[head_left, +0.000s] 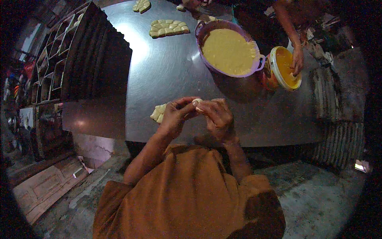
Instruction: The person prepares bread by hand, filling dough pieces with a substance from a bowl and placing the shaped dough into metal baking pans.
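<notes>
Over the near part of a steel table, my left hand and my right hand meet, fingers closed on a small pale dough piece. Just behind my left hand lies a cluster of cut dough pieces, partly hidden by it. A larger cluster of dough pieces sits at the back of the table, with another beyond it.
A purple handled basin of yellow batter stands at the back right beside a tilted yellow bucket; another person's hand reaches into the bucket. Dark stacked trays rise at the left. Corrugated sheeting is at the right.
</notes>
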Motion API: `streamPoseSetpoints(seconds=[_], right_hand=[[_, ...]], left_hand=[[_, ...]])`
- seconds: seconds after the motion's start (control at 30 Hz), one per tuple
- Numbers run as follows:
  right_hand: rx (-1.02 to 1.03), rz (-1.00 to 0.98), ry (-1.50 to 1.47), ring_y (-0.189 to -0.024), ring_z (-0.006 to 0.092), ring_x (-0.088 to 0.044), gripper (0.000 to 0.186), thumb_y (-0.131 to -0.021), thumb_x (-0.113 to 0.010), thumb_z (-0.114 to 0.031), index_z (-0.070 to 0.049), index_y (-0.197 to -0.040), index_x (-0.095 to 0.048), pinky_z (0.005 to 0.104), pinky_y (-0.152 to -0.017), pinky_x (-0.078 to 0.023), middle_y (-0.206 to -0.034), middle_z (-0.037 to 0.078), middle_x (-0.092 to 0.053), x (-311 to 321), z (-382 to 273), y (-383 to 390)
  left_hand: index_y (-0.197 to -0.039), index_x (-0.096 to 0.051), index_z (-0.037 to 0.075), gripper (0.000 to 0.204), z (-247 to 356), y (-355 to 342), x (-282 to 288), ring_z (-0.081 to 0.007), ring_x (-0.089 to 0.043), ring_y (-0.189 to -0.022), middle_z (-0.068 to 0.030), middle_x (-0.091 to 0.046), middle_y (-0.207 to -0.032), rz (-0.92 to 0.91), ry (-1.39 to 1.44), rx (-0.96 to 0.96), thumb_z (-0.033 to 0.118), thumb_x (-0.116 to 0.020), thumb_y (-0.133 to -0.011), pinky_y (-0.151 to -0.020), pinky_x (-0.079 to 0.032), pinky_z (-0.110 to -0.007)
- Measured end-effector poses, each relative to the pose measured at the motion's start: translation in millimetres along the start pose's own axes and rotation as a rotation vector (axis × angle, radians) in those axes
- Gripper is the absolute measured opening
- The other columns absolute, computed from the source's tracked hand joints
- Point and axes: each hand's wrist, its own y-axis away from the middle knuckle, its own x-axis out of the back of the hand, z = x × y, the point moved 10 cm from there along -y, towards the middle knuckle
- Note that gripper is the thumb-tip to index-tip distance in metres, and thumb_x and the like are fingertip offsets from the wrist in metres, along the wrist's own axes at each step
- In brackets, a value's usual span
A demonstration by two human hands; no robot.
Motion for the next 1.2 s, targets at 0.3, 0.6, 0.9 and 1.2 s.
streamPoseSetpoints(seconds=[0.3,0.6,0.9,1.2], right_hand=[[-0.555,-0.002,-0.285,-0.084,0.0211,-0.065,0.027,-0.081,-0.074,-0.01,-0.006,-0.107,-0.07,0.0328,-0.074,-0.054,-0.096,0.008,-0.068,2,35,4],[-0.714,-0.175,-0.568,-0.09,0.0173,-0.067,0.014,-0.088,-0.067,-0.011,0.0,-0.093,-0.074,0.027,-0.077,-0.053,-0.1,0.013,-0.071,-21,70,25],[-0.857,-0.24,-0.693,-0.086,0.0159,-0.067,0.018,-0.083,-0.072,-0.012,0.0,-0.097,-0.072,0.0282,-0.08,-0.052,-0.095,0.01,-0.072,-11,107,40],[-0.913,-0.289,-0.803,-0.091,0.0131,-0.065,0.024,-0.081,-0.072,-0.003,0.002,-0.104,-0.067,0.0272,-0.084,-0.052,-0.095,0.006,-0.071,1,102,56]], left_hand=[[-0.109,-0.067,-0.003,0.028,28,16,-15,-0.0155,-0.066,-0.09,-0.0092,-0.07,-0.1,-0.073,-0.345,-0.212,0.02,-0.065,-0.093,-0.083,-0.053,-0.03],[-0.102,-0.064,-0.003,0.019,26,10,-17,-0.0133,-0.063,-0.087,-0.009,-0.069,-0.095,0.014,-0.613,-0.292,0.014,-0.062,-0.093,-0.081,-0.051,-0.029],[-0.122,-0.046,0.003,0.035,24,-10,-50,-0.0163,-0.064,-0.091,-0.0099,-0.067,-0.1,-0.164,-0.196,-0.384,-0.003,-0.056,-0.089,-0.079,-0.051,-0.03],[-0.137,-0.038,0.008,0.062,-4,-29,-80,-0.0191,-0.062,-0.103,-0.0106,-0.066,-0.108,-0.51,0.043,-0.131,-0.008,-0.057,-0.08,-0.083,-0.05,-0.032]])
